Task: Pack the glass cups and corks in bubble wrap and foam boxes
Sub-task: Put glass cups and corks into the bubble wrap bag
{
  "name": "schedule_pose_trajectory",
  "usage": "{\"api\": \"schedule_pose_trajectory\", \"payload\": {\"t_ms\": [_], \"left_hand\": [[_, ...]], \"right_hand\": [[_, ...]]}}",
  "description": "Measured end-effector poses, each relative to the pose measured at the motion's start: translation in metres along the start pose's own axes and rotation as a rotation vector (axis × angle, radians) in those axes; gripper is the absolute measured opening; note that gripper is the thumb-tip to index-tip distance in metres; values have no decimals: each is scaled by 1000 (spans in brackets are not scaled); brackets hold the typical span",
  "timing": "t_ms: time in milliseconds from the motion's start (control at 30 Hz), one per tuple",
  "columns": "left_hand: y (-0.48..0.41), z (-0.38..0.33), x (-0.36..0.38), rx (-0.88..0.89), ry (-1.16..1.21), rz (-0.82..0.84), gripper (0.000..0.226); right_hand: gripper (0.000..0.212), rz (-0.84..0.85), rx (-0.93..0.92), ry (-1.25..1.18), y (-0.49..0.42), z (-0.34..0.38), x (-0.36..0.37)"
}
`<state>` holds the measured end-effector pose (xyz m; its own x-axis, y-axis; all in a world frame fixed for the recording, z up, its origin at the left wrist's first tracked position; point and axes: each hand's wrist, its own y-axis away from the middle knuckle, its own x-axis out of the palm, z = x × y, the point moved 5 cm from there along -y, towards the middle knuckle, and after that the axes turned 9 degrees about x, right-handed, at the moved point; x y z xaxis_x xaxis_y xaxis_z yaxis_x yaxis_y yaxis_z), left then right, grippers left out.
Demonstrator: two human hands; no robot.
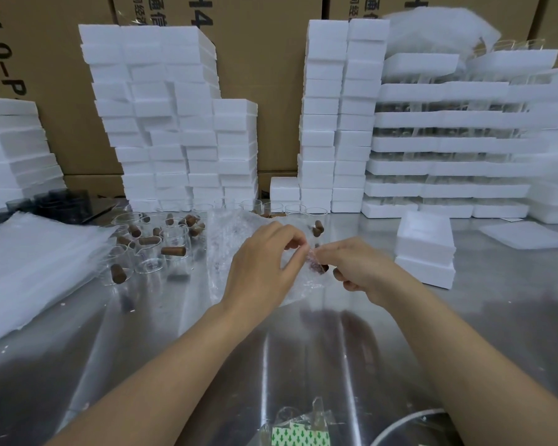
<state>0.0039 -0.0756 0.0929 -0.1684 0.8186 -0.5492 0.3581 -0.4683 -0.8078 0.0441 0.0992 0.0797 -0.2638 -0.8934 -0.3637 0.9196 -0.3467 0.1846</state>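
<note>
My left hand (264, 262) and my right hand (358, 268) meet over the steel table, both pinching a sheet of bubble wrap (226, 249). A brown cork (316, 263) sits between my fingertips, partly rolled in the wrap. Several clear glass cups (149, 252) and loose corks (173, 251) lie to the left of the wrap. More cups (271, 207) stand in a row behind it, and two corks (317, 228) stand just behind my hands. A small foam box (424, 249) rests to the right of my right hand.
Tall stacks of white foam boxes (161, 123) line the back, with foam trays of glassware (448, 146) at the right. A pile of bubble-wrap sheets (29, 265) lies at the left. A flat foam lid (525, 235) lies far right. A plastic bag with green stickers (300, 432) sits at the near edge.
</note>
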Motion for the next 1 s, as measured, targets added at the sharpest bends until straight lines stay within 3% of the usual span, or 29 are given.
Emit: {"api": "schedule_pose_trajectory", "payload": {"t_ms": [400, 600, 1000], "left_hand": [[-2, -17, -2, 172, -28, -35, 4], [-3, -13, -8, 179, -94, -92, 9], [-4, -18, -5, 236, -100, -107, 11]], "right_hand": [[20, 68, 26, -167, -2, -1, -3], [8, 112, -19, -223, -3, 2, -3], [19, 185, -87, -201, 2, 6, 5]]}}
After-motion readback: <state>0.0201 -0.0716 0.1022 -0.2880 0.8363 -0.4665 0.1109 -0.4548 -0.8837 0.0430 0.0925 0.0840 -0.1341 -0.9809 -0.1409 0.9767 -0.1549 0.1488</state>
